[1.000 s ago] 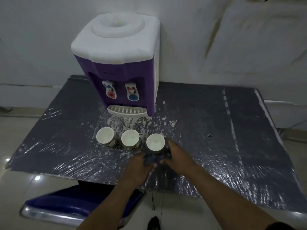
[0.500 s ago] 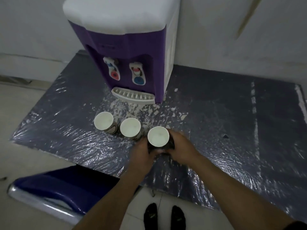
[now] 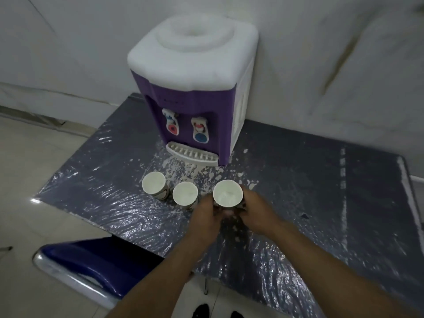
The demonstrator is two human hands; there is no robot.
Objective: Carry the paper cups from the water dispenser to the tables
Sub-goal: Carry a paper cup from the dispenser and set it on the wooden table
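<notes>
A purple and white water dispenser (image 3: 192, 88) is set at the far edge of the table (image 3: 321, 180), towards its far left corner and against the wall (image 3: 321, 53). The table top is covered with crinkled clear film, flecked with white in front of the drip tray (image 3: 191, 154). Three paper cups are lined up between the drip tray and the near edge, mouths up. The rightmost cup (image 3: 227, 193) is gripped from both sides: the left hand (image 3: 206, 216) is curled round its left wall and the right hand (image 3: 257, 212) round its right wall, the fingers being wrapped close against the cup and largely hidden behind it. Whether its base is touching the table cannot be told. The middle cup (image 3: 185, 193) is seen just beside the left hand, and the leftmost cup (image 3: 153, 182) just beside the middle one; neither is held. A blue chair (image 3: 91, 260) is seen below the near left edge, and dark shoes (image 3: 199, 312) on the pale floor (image 3: 34, 180).
</notes>
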